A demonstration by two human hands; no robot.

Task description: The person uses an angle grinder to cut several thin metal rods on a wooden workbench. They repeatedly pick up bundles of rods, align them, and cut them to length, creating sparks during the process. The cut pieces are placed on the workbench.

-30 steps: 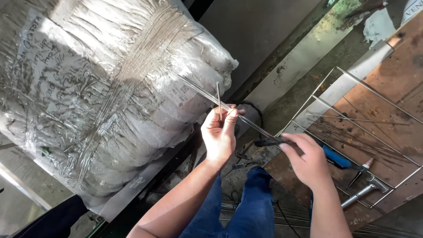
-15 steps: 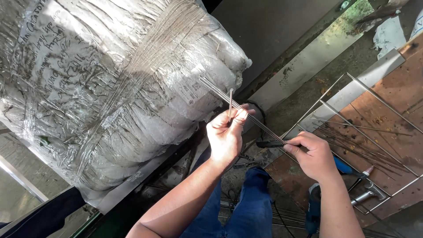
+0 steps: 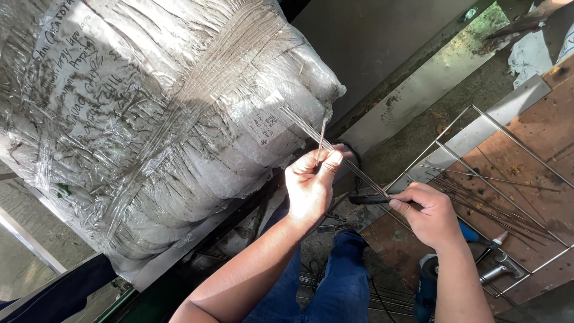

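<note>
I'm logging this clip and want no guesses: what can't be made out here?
Head view only:
- Tool in the right hand: the palm hides all but its dark tip.
- Blue power tool: the right forearm covers most of it.
- Thin wires in the left hand: too fine to count.
- Wrapped bale: cut off by the top and left edges.

Support — rusty brown metal work surface (image 3: 526,149), lower right. Lying directly on it: a frame of thin steel rods (image 3: 508,140), loose thin wires (image 3: 478,197) beside them, and a blue-handled tool (image 3: 478,234) near the edge.
</note>
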